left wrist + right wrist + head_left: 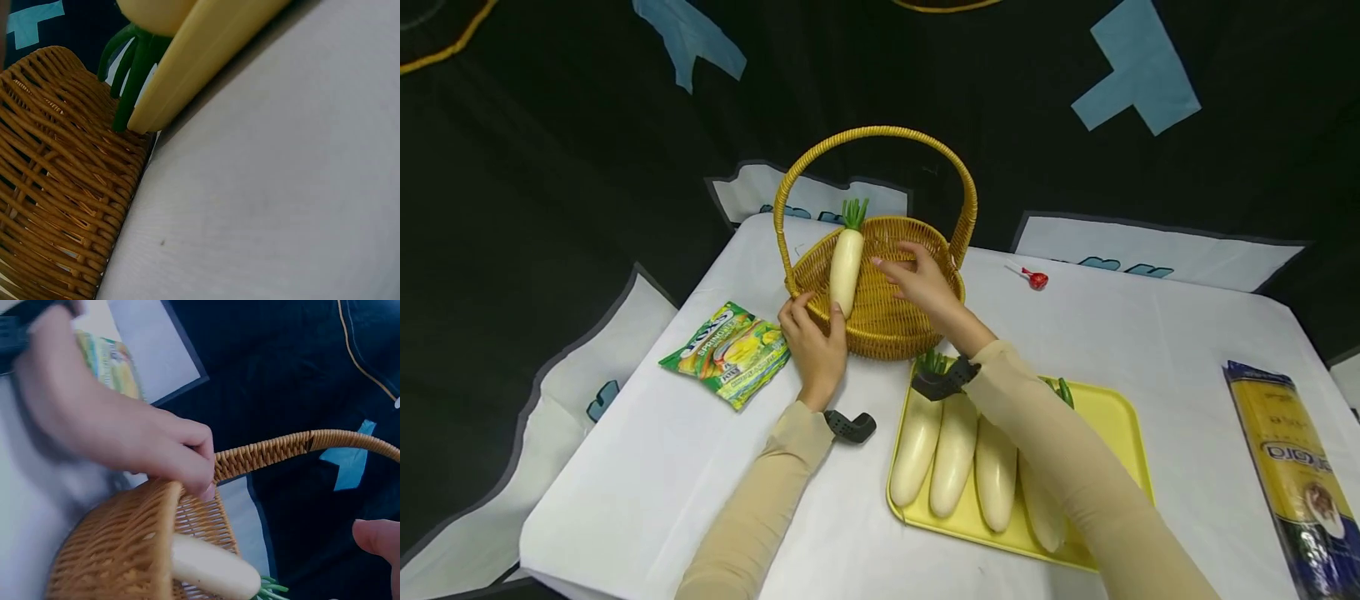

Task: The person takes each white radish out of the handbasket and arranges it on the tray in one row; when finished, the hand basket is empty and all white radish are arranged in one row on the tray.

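Observation:
A brown wicker basket (887, 337) with a tall arched handle stands at the back of the table. Inside it, toward the left, one white radish (847, 271) leans with its green top up at the far rim. My left hand (815, 346) grips the basket's near left rim; the right wrist view shows those fingers (197, 465) curled over the edge beside the handle's base. Over the right half of the basket, my right hand (925, 287) is held with fingers spread and nothing in them.
Several white radishes (955, 458) lie on a yellow tray (1112, 417), partly under my right forearm. Left of the basket is a green candy packet (733, 354). A red lollipop (1037, 281) lies back right, and a yellow-and-blue pasta pack (1292, 467) at the right edge.

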Tool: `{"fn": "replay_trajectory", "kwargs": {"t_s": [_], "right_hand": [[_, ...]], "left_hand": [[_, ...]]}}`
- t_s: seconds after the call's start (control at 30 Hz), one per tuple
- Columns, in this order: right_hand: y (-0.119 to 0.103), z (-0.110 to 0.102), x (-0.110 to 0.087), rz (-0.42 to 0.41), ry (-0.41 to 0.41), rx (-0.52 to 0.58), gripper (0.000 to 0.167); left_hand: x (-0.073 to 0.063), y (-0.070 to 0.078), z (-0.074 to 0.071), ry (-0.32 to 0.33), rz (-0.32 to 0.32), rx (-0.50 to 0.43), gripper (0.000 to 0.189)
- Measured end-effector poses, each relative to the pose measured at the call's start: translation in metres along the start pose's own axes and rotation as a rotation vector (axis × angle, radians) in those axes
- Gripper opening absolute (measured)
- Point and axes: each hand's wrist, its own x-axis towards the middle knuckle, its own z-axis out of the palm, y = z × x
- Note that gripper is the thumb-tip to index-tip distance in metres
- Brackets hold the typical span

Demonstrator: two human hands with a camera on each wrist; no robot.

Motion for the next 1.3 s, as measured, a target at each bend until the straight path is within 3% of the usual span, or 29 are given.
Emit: {"fn": "replay_trajectory", "kwargs": {"t_s": [0.33,0.7,1.3], "right_hand": [[-0.004,0.022,0.031,0.101,-0.008,0.002,0.069],[0.008,0.02,0.043,0.177,-0.009,0.001,0.072],[0.011,0.025,0.067,0.333,-0.127,-0.062,0.089]], "left_hand": [[-0.001,0.001,-0.001,0.01,-0.001,0.026,0.045],[-0.001,0.0,-0.002,0.002,0.007,0.015,0.046],[-0.001,-0.001,-0.001,0.011,-0.001,0.024,0.044]]}}
